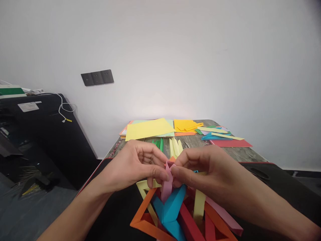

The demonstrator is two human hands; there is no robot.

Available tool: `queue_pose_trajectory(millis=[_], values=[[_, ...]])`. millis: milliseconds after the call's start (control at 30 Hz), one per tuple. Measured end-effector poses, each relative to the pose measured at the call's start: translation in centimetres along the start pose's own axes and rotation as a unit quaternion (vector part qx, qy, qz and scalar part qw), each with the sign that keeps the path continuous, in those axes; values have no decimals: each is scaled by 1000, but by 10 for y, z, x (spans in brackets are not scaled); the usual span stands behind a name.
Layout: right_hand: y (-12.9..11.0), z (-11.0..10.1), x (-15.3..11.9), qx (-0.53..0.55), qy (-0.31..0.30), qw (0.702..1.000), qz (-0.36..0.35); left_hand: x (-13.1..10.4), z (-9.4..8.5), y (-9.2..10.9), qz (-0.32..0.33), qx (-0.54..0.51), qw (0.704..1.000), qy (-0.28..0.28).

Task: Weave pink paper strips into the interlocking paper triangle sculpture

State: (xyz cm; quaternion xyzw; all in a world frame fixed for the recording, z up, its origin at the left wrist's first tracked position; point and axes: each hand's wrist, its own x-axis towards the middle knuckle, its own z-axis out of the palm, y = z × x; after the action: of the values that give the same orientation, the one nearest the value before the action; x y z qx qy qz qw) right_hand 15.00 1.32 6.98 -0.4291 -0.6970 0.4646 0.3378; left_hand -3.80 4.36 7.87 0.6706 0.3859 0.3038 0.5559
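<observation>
while both the left hand [140, 164] and right hand [200, 167] pinch a pink strip [167, 185] above the folded-paper model [173, 207], much looks joined; this piece seems unfinished.

No text, brand, number or sign can be read. The white label [26, 107] on the black cabinet [72, 144] is too small and blurred to make out, as is the small pale mark [4, 131] at the left edge.
</observation>
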Motion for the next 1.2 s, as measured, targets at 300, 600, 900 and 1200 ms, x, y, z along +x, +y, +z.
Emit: queue_pose_trajectory(millis=[300,600,900,1200], values=[[-1,1,0,-2,4,1000,14,0,0,-2,-7,-43,999,-8],[-1,0,-1,-23,6,1000,2,1,2,-2,-4,-61,998,0],[0,-1,-1,9,0,1000,3,0,1,-1,2,-31,1000,2],[0,0,0,-25,3,1000,-2,-1,1,-2,10,-43,999,1]])
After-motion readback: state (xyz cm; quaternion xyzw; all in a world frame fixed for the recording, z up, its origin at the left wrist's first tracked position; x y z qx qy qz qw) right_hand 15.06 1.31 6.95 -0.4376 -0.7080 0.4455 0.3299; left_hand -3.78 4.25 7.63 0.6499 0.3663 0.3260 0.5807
